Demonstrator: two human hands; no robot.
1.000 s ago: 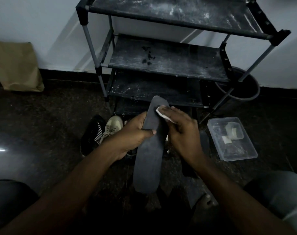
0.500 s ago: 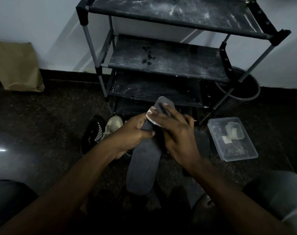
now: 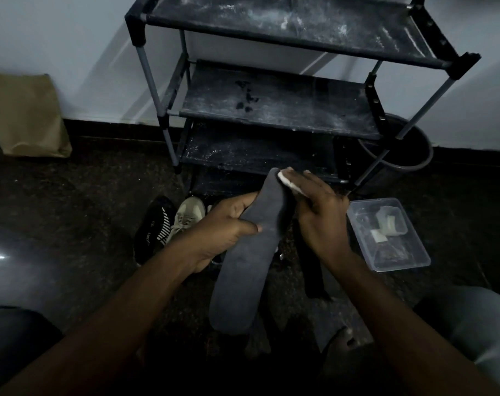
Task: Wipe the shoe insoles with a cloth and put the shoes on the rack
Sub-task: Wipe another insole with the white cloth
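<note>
My left hand (image 3: 223, 227) grips a long dark grey insole (image 3: 248, 264) by its left edge, thumb across the top face. My right hand (image 3: 314, 212) presses a small white cloth (image 3: 289, 182) against the insole's far right edge near the tip. Behind my left hand on the floor lie a black shoe with white stripes (image 3: 153, 227) and a beige sneaker (image 3: 187, 217). The black shoe rack (image 3: 274, 104) stands just beyond, its shelves dusty and bare. A second dark insole (image 3: 311, 270) lies on the floor under my right forearm.
A clear plastic box (image 3: 397, 252) with small white pieces sits on the floor to the right. A dark round bin (image 3: 409, 155) stands behind the rack's right leg. A brown paper bag (image 3: 23, 115) leans on the wall at left. My knees frame the bottom corners.
My right hand slid the cloth from the insole's top face back up to its far right edge. The insole tilted slightly in my left hand.
</note>
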